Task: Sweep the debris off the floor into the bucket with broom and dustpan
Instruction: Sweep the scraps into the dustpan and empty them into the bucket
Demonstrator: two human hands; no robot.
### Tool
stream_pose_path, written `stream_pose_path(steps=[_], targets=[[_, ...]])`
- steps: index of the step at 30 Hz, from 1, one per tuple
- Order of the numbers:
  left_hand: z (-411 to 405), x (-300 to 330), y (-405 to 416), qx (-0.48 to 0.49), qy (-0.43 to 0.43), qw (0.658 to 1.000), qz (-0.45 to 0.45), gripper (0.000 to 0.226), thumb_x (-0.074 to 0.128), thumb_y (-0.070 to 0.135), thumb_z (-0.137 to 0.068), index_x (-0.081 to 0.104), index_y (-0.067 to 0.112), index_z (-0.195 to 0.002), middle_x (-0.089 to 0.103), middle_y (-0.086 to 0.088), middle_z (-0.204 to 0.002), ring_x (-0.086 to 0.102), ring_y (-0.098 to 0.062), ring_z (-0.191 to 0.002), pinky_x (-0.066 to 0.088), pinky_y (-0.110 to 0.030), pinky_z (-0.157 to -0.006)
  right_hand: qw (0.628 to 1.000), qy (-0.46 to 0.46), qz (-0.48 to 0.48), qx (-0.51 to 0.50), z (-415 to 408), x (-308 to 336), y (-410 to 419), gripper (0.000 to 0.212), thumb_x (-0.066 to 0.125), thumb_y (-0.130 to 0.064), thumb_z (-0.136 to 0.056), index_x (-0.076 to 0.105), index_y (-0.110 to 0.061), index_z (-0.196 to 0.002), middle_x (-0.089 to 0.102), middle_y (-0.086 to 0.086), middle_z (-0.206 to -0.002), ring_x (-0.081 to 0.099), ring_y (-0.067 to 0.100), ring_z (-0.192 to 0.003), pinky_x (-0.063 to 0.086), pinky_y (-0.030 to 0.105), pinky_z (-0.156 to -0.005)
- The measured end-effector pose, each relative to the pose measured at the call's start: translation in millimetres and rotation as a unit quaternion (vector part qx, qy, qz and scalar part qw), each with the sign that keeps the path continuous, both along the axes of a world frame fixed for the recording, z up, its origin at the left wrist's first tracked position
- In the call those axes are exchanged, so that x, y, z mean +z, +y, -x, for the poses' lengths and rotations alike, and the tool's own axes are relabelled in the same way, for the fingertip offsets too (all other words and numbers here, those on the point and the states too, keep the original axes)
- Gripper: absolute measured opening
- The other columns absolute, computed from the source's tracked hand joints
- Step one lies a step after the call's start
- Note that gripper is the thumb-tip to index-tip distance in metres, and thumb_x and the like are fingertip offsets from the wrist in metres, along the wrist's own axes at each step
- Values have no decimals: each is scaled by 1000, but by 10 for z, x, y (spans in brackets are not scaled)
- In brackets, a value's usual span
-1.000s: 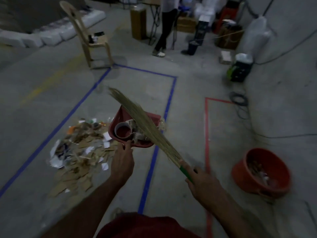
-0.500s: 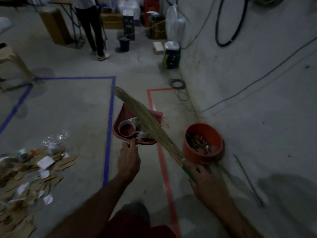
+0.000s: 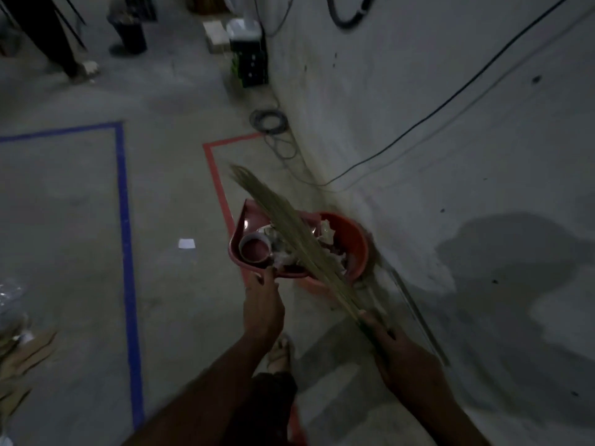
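Observation:
My left hand grips the near edge of the red dustpan, which holds a tape roll and crumpled paper. The dustpan hangs partly over the orange bucket that stands against the wall. My right hand holds the straw broom by its handle end. The broom's bristles lie slanted across the dustpan's load, pointing up and to the left. The debris pile of cardboard scraps and plastic lies at the far left edge.
A grey wall with cables rises on the right. Blue tape and red tape mark the floor. A white paper scrap lies between them. A coiled cable, a black device and a person's legs stand farther back.
I have turned right and stepped toward the wall. The loaded dustpan and broom moved from beside the bucket to over it. The debris pile slid to the left edge.

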State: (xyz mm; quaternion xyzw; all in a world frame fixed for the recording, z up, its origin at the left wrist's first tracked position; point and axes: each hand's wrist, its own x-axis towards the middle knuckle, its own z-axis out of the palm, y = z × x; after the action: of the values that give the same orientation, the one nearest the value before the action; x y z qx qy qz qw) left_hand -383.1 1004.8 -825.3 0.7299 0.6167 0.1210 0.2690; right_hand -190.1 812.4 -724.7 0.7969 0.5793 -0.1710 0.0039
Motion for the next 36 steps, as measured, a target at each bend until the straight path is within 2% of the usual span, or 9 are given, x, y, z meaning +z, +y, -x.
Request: stream_pose_path(steps=[2,6,13,16,19,24,27,32,36], targets=[[-302,-154,104,-8,-4,1000,20,36,48,17,-102,42,21,-138,45,-11,-113,54,-29,-85,51,-40,-68,1000,3,13,-18,-194,0,117,72,39,-49,-88,6,-58,-151,45,-8,-90,38,8,-53,19,16,-41],[-862,-417,299,-35,7,997,65,35,46,15,-102,38,21,-136,45,-13,-108,53,-34,-83,48,-42,-64,997,28,51,-43,-589,-187,324,86,70,-33,-81,25,-49,-152,54,-3,-92,49,10,-53,6,8,-43],[-1718,-1135,604,-49,85,987,127,43,50,5,-96,40,17,-137,45,-16,-120,53,-35,-96,33,-36,-68,989,27,138,-41,-1337,-1080,646,75,73,-31,-75,46,-37,-145,63,14,-107,68,33,-82,49,33,-55],[-2059,-1612,784,-55,125,979,153,50,47,1,-92,37,16,-139,43,-19,-128,52,-37,-104,44,-42,-75,987,27,142,-74,-1663,-1621,807,65,56,-38,-86,38,-39,-149,60,10,-114,66,31,-91,46,35,-60],[-2359,-2038,1021,-88,184,968,149,54,45,-1,-92,34,14,-143,40,-22,-135,53,-39,-108,48,-45,-80,988,26,131,-76,-1932,-2091,1005,73,85,-27,-69,52,-28,-133,64,8,-94,67,24,-67,32,26,-47],[-2690,-2468,1226,-164,278,940,110,42,39,15,-104,39,9,-146,46,-22,-134,53,-40,-114,46,-46,-89,991,57,106,-56,-2382,-2649,1093,63,83,-7,-67,52,-25,-118,64,12,-84,61,25,-53,37,25,-45],[-2790,-2495,1232,-187,341,915,104,34,41,11,-101,49,8,-134,48,-19,-130,57,-36,-111,47,-38,-81,991,36,124,-46,-2539,-2637,1085,52,74,-14,-80,60,-25,-129,63,11,-104,65,23,-71,36,24,-52],[-2859,-2207,1243,-197,406,889,82,30,46,10,-99,50,7,-129,51,-18,-127,59,-32,-107,45,-35,-74,997,48,36,-51,-2661,-2419,965,76,81,-7,-69,58,-28,-138,61,12,-88,40,11,-55,5,8,-51],[-2832,-1879,1233,-177,411,889,98,33,47,10,-98,48,11,-132,50,-18,-127,58,-32,-108,46,-37,-75,995,70,21,-73,-2715,-2199,743,76,79,-10,-76,51,-28,-144,52,5,-80,42,14,-54,20,17,-47]])
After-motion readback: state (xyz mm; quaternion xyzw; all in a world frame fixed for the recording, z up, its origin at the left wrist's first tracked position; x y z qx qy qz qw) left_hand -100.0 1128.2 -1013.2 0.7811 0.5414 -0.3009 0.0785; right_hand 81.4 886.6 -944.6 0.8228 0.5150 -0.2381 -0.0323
